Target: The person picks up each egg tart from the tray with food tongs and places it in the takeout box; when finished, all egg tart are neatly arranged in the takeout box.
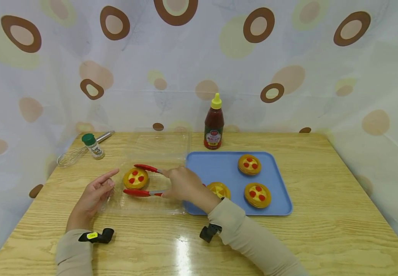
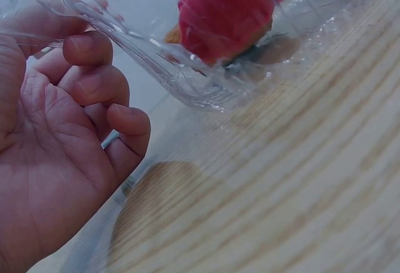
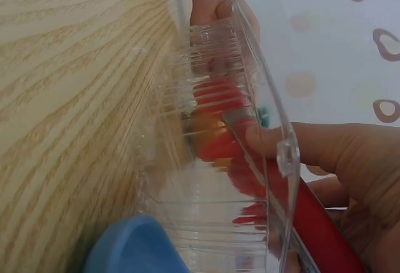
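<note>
My right hand (image 1: 185, 184) grips a pair of red-tipped tongs (image 1: 138, 193) by its handle. The two tong tips lie on either side of an egg tart (image 1: 135, 179) with red pieces on top. That tart is inside the left part of a clear plastic container (image 1: 171, 205), whose hinged lid (image 1: 161, 145) stands open behind it. My left hand (image 1: 92, 197) is at the container's left wall, index finger extended and touching the rim. In the left wrist view its other fingers are loosely curled beside the clear wall.
A blue tray (image 1: 212, 165) to the right bears several tarts, some partly hidden by my right forearm. Behind it stands a sauce bottle (image 1: 214, 128) with a yellow cap. At the back left, a green-capped shaker (image 1: 93, 146) lies near a whisk (image 1: 72, 156).
</note>
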Available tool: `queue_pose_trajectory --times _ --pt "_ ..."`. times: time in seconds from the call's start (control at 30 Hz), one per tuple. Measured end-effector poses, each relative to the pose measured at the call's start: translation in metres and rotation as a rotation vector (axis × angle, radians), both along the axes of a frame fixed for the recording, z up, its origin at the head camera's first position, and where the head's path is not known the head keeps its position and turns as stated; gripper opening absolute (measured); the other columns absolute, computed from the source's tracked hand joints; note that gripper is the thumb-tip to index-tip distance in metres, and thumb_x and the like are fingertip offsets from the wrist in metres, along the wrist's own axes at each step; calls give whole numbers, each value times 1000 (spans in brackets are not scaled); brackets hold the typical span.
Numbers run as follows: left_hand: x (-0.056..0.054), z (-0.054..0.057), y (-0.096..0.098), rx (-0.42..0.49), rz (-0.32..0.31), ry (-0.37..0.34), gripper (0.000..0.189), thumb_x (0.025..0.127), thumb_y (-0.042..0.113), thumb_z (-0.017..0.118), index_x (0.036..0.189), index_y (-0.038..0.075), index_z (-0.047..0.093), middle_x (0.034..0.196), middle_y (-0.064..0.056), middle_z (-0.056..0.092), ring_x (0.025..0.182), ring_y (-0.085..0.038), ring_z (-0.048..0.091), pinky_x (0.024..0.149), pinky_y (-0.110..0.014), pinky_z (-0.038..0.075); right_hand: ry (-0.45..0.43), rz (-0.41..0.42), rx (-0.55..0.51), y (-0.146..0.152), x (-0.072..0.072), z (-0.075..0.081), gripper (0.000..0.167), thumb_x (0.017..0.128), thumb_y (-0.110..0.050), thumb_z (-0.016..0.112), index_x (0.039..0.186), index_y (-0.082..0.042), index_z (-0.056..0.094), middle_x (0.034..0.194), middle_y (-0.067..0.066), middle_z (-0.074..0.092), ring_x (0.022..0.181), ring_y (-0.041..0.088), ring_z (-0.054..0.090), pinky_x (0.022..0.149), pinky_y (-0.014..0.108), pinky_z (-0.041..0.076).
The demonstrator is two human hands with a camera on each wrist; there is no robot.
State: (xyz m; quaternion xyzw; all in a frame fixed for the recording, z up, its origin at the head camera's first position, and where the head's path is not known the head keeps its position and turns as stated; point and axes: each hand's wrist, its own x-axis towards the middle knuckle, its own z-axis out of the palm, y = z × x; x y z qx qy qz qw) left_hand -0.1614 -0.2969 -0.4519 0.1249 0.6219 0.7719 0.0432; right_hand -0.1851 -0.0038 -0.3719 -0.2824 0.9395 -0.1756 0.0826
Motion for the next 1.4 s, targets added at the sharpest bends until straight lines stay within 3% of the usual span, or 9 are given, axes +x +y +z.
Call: queue_pose_trajectory --times 0.07,0.13,0.17,0.27,0.33,0.4,0.47,0.73,1.4 --pt "0 0 0 4 -2 3 42 98 -4 42 125 22 62 78 8 54 62 -9 41 58 -16 39 4 5 -1 1 1 -1 70 74 -37 81 135 -18 53 107 4 69 51 8 36 50 23 38" --pt "0 0 0 -1 -2 6 42 98 -4 42 125 22 62 77 8 54 62 -9 41 58 -16 39 14 11 -4 1 1 -1 71 73 -38 81 135 -16 53 116 3 66 55 8 46 64 25 48" --pt "0 0 0 -1 -2 4 42 98 -4 42 125 22 62 77 8 54 62 -9 41 58 -16 39 25 15 -1 2 2 -1 71 73 -39 81 135 -16 53 122 3 63 61 10 53 73 28 50" --pt "0 -1 0 -16 3 2 42 98 -3 42 124 23 62 77 9 53 62 -9 41 58 -16 39 42 24 2 4 3 -1 74 72 -40 81 136 -15 52 126 3 60 82 16 64 85 33 49" --pt "0 -1 0 -22 5 -2 42 98 -3 42 124 23 62 76 9 53 62 -9 41 58 -15 39 47 23 1 5 4 -1 76 72 -41 81 137 -16 51 127 3 59 99 20 62 85 33 50" --pt "0 -1 0 -23 5 -8 42 98 -3 42 124 23 62 76 8 53 62 -8 42 58 -16 40 38 13 -14 8 5 -1 78 72 -41 81 139 -17 49 128 3 59 107 22 59 79 32 51" --pt "0 -1 0 -25 5 -12 42 98 -3 42 124 23 62 76 8 52 62 -7 43 58 -16 40 35 0 -31 11 6 0 80 72 -42 81 140 -18 47 130 3 57 114 23 56 82 34 50" --pt "0 -2 0 -20 1 -15 41 99 -2 42 123 25 62 77 8 54 63 -6 45 59 -16 40 8 -56 -157 29 11 5 79 71 -41 82 138 -12 50 132 5 56 121 26 51 93 40 45" --pt "0 -2 -2 2 -14 -28 39 99 -1 43 126 22 61 79 8 54 65 -6 45 62 -17 42 2 -104 -292 77 21 10 84 69 -41 83 141 -14 46 133 4 55 115 24 52 89 43 47"
